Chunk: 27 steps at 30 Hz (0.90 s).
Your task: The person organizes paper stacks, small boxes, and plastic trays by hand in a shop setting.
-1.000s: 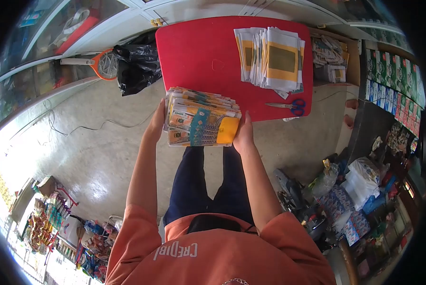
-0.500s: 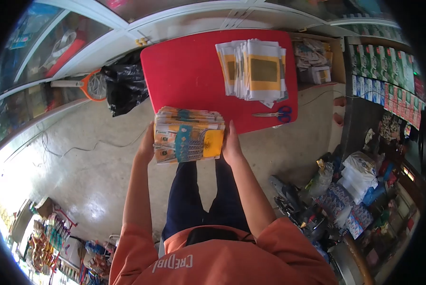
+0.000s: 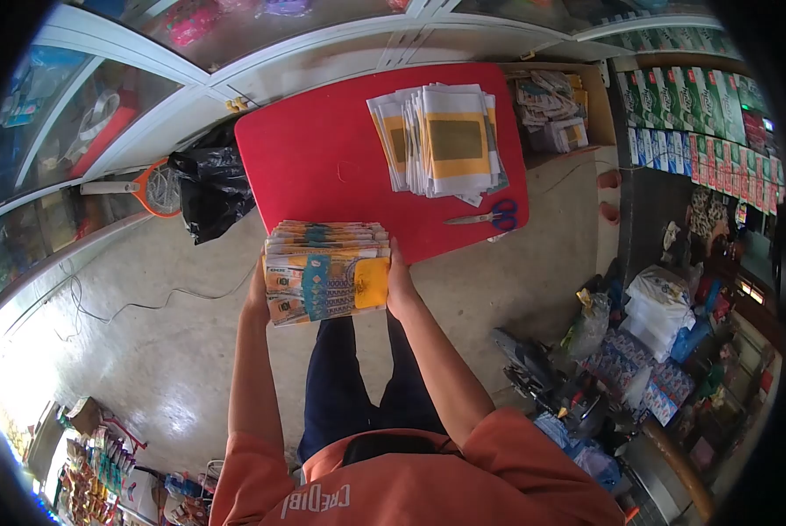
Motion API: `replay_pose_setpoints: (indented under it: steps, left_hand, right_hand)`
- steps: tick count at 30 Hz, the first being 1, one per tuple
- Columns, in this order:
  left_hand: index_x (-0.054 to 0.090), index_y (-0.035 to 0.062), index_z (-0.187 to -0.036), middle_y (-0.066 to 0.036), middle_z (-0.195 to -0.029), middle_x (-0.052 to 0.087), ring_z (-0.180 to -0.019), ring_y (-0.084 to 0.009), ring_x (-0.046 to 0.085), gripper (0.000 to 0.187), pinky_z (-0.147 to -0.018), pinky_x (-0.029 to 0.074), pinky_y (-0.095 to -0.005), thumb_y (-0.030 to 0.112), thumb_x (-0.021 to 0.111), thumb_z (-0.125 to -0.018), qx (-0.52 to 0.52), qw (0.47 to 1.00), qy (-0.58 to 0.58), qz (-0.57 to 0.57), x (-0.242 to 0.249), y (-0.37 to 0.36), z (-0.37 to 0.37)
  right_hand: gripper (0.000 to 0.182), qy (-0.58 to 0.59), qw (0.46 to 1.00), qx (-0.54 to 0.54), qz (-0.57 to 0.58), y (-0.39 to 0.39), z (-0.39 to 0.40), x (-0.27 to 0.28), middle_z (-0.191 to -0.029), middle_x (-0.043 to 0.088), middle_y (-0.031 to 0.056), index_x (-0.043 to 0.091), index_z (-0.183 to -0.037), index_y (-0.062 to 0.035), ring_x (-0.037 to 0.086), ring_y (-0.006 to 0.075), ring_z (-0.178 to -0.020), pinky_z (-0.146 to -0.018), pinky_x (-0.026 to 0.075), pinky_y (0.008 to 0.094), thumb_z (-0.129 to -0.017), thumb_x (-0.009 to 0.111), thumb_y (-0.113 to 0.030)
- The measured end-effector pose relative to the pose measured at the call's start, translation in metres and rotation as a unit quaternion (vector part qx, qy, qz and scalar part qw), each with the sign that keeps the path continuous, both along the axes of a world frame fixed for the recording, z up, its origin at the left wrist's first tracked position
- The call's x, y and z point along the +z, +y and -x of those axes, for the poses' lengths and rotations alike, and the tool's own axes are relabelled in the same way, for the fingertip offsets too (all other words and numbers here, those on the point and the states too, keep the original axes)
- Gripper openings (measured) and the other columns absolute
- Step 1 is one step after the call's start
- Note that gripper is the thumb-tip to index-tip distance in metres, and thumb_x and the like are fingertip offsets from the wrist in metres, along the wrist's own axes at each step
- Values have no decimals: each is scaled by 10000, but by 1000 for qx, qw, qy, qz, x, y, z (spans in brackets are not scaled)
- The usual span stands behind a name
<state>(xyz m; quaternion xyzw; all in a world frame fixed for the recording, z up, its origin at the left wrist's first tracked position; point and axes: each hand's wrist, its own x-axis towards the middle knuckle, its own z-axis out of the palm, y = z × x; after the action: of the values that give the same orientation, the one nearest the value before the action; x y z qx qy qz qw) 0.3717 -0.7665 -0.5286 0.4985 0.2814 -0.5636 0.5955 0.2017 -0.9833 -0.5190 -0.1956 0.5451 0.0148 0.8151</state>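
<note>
Between my two hands is a thick stack of printed paper packets [image 3: 330, 285], orange and white with a teal band and a yellow patch on the top one. My left hand [image 3: 258, 296] presses the stack's left side, its fingers partly hidden. On the opposite side my right hand [image 3: 399, 282] grips the edge. The stack is held at the near edge of a red table [image 3: 309, 149]. A second stack of white and yellow paper packets [image 3: 456, 145] lies on the table toward the back right. Scissors with blue handles [image 3: 501, 215] rest near the table's right corner.
A black plastic bag [image 3: 213, 188] and an orange racket [image 3: 159, 187] are left of the table. To its right, a cardboard box [image 3: 596, 105] contains more paper packets. Glass cabinets line the back, boxed goods [image 3: 682, 105] the right. A cable [image 3: 169, 294] crosses the floor.
The view has shifted, so the table and the held stack appear further left and lower. Both hands keep their hold on the stack.
</note>
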Motion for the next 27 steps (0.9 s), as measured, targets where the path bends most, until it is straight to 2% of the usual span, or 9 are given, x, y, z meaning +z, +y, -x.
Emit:
replay_pose_setpoints:
  steps: [3,7,9,12,14,18,21,24,27]
  left_hand:
    - [512,63,-1424,-126,-1265,652,-1055,-241,665,678,-866,577,-382,596,343,-1041,22,1000,-5,19,-9,2,2]
    - [472,54,-1452,-115,-1291,642,-1160,-245,615,677,-987,495,-371,578,325,-1050,43,999,-21,26,-16,15,-1]
    - [447,40,-1467,-113,-1312,635,-1226,-247,577,674,-1060,430,-368,559,313,-1058,68,996,-54,7,-25,32,2]
    - [417,30,-1485,-125,-1377,598,-1307,-254,510,671,-1112,345,-361,537,290,-1066,131,981,-99,-105,-50,64,27]
    - [442,63,-1470,-122,-1416,564,-1302,-258,505,652,-1083,368,-407,546,295,-1057,198,975,-55,-82,-79,91,60]
    - [420,17,-1451,-124,-1468,497,-1323,-300,483,704,-1079,402,-467,571,366,-1020,296,947,14,-123,-34,52,124]
    - [372,-10,-1468,-147,-1508,435,-1379,-322,429,753,-1126,374,-482,582,407,-1002,412,898,86,-126,-22,25,160]
    - [294,-25,-1510,-169,-1544,378,-1413,-323,389,787,-1185,312,-494,564,432,-1007,479,860,151,-89,-12,-4,177]
    - [321,8,-1516,-161,-1543,387,-1422,-320,381,758,-1185,311,-492,567,406,-1010,495,855,158,1,-5,-29,180]
  right_hand:
    - [759,-17,1000,19,11,0,4,-2,-1477,493,117,413,-1502,-63,482,224,-1332,-1115,363,379,-1038,256,-643]
    - [703,0,996,52,67,-9,19,-20,-1462,499,135,447,-1461,-38,471,249,-1352,-1128,353,377,-1050,298,-589]
    - [665,43,978,86,184,-24,24,-25,-1452,506,143,464,-1441,-22,467,255,-1355,-1130,348,376,-1052,334,-546]
    - [609,96,895,170,400,-53,15,-26,-1436,517,156,490,-1412,1,462,263,-1360,-1133,341,374,-1055,387,-482]
    - [571,55,858,227,457,-67,-4,-14,-1425,524,164,507,-1392,16,458,269,-1363,-1135,337,373,-1057,423,-439]
    - [558,-29,803,346,485,-81,-47,5,-1248,648,194,614,-1252,19,622,334,-1165,-986,467,416,-1029,471,-472]
    - [612,-49,750,492,438,-86,-77,-6,-1268,654,167,629,-1241,0,621,374,-1162,-988,452,491,-1023,428,-535]
    - [694,-13,674,654,343,-84,-114,1,-1391,590,157,611,-1306,-39,551,392,-1273,-1073,377,565,-1023,325,-604]
    - [766,3,641,694,326,-66,-120,-43,-1482,508,163,569,-1385,-63,454,378,-1383,-1164,267,593,-1015,242,-648]
